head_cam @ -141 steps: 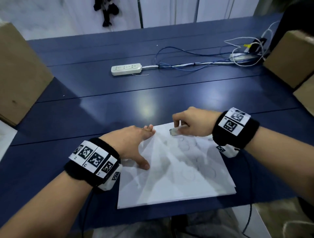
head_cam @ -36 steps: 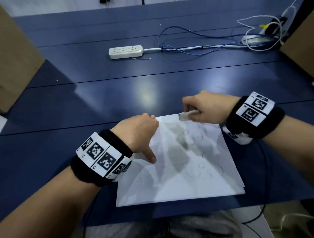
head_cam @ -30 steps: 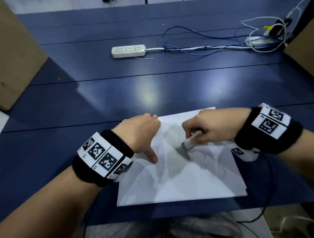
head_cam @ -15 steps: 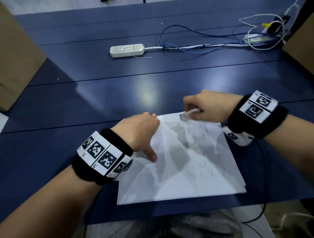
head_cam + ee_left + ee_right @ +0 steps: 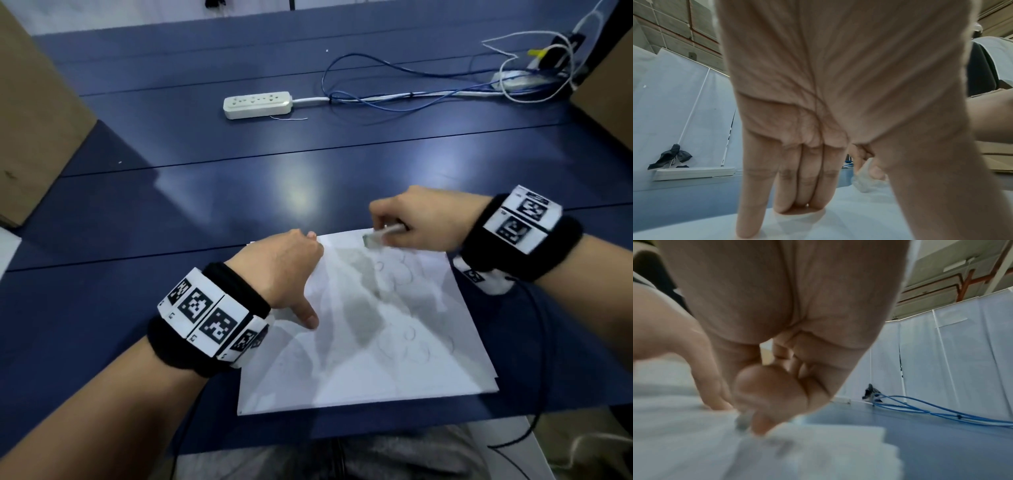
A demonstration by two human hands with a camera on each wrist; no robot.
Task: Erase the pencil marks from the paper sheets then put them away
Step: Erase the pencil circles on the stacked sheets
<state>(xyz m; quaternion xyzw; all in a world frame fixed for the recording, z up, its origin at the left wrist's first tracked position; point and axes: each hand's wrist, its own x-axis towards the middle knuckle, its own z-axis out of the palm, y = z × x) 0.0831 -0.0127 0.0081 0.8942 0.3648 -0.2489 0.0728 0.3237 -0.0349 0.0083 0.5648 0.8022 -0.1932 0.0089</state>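
A stack of white paper sheets (image 5: 370, 370) lies on the dark blue table (image 5: 239, 192) near its front edge, with faint pencil circles on the top sheet's right half. My left hand (image 5: 284, 270) presses straight fingers (image 5: 803, 186) and thumb onto the stack's left part (image 5: 838, 227). My right hand (image 5: 411, 219) pinches a small grey-white eraser (image 5: 375, 238) and holds it at the far edge of the paper (image 5: 818, 451). In the right wrist view the right hand's fingertips (image 5: 758, 423) blur against the sheet.
A white power strip (image 5: 257, 104) and blue and white cables (image 5: 428, 99) lie at the back of the table. Brown cardboard boxes stand at the far left (image 5: 37, 130) and far right (image 5: 609, 85). White partition panels (image 5: 962, 353) stand behind the table.
My right hand rubbed the eraser down toward the middle of the sheet a second ago and has come back to the far edge. The left hand has stayed put.
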